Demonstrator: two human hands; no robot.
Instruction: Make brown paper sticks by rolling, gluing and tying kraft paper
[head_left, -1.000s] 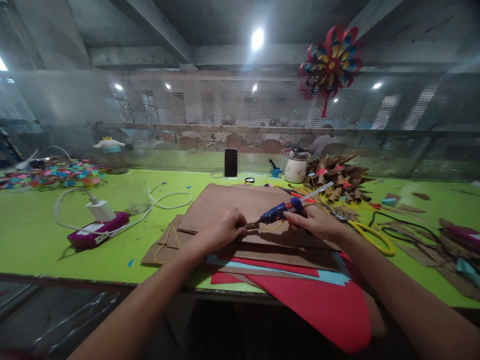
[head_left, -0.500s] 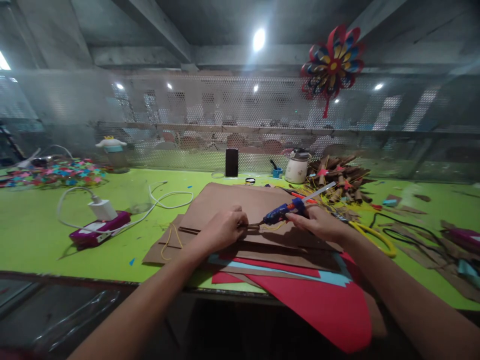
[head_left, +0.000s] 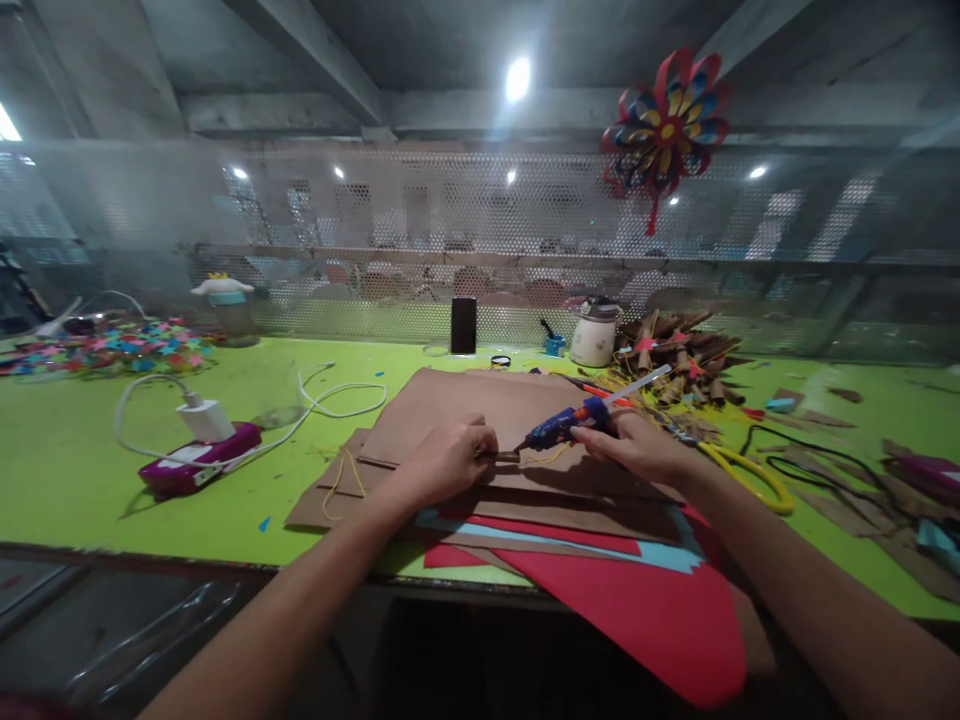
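Observation:
My right hand [head_left: 637, 445] is wrapped round a blue hot glue gun [head_left: 559, 428], with a clear glue stick [head_left: 640, 384] poking out of its back. The gun's nozzle points left and down, at the end of a thin rolled brown paper tube [head_left: 504, 456]. That tube is pinched in the closed fingers of my left hand [head_left: 454, 452], which hide most of it. Whether nozzle and paper touch, I cannot tell. Both hands are over a stack of brown paper sheets [head_left: 405, 410]. Yellow string [head_left: 551, 455] lies on the stack beneath the gun.
Red paper [head_left: 652, 620] overhangs the table's front edge. On the left stands a purple power strip [head_left: 199, 460] with a white charger and cable. At the right are yellow-handled scissors [head_left: 750, 480], a black cord [head_left: 817, 465] and a pile of rolled paper pieces [head_left: 686, 365]. A phone [head_left: 463, 326] stands behind.
The glue gun's nozzle has shifted very slightly left and down along the rolled paper's end. My left hand has barely moved and keeps its pinch.

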